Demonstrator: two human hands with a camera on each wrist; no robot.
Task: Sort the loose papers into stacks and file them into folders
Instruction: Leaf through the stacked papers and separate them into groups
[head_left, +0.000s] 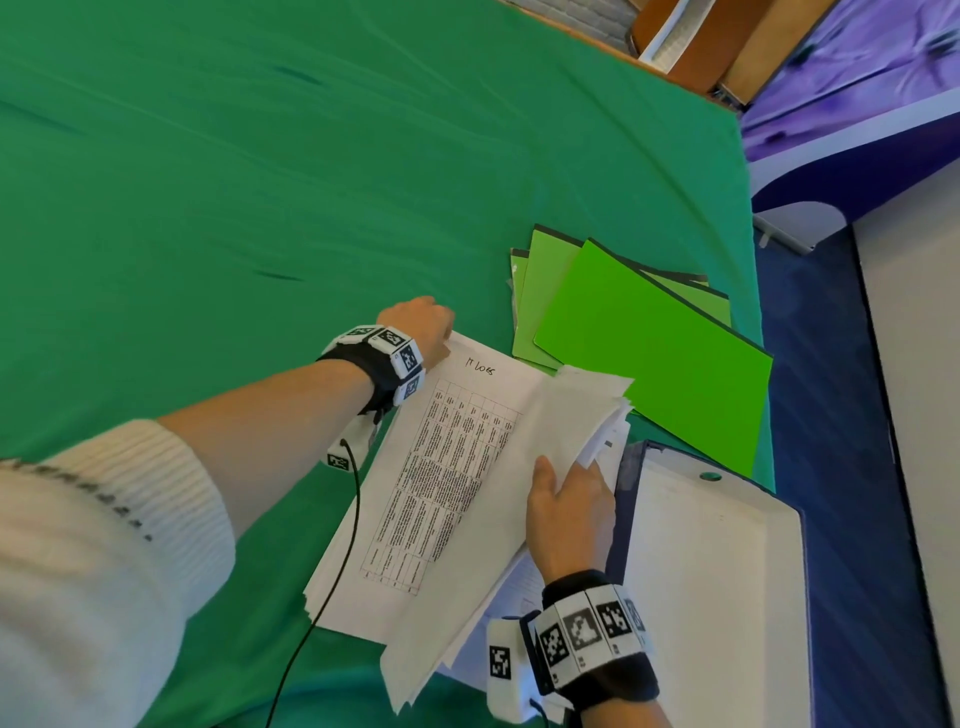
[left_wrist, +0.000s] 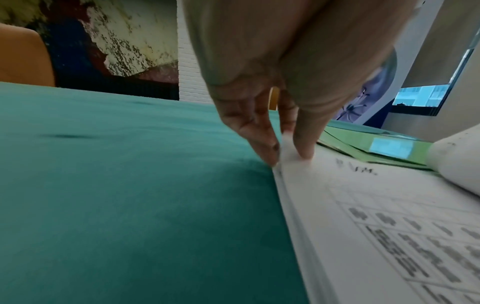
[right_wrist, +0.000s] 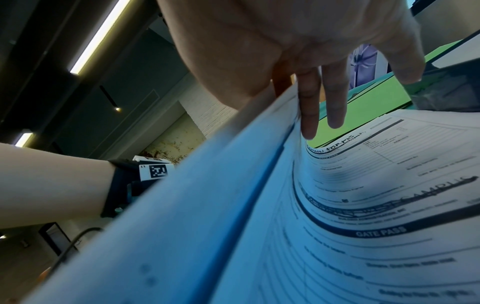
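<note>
A stack of white papers (head_left: 441, 467) lies on the green cloth, its top sheet a printed table with a handwritten heading. My left hand (head_left: 449, 332) pinches the stack's far left corner (left_wrist: 283, 152) between thumb and fingers. My right hand (head_left: 566, 493) holds a lifted bundle of sheets (head_left: 457, 613), thumb on top and fingers (right_wrist: 309, 115) underneath, bending it up to the left. Under the bundle lies a form headed GATE PASS (right_wrist: 389, 185). Several bright green folders (head_left: 649, 343) lie fanned out just beyond the papers.
An open blue file with a white inside (head_left: 717, 545) lies at the table's right edge, next to my right hand. A black cable (head_left: 332, 571) runs from my left wrist over the papers. Green cloth (head_left: 260, 182) covers the table to the left and beyond.
</note>
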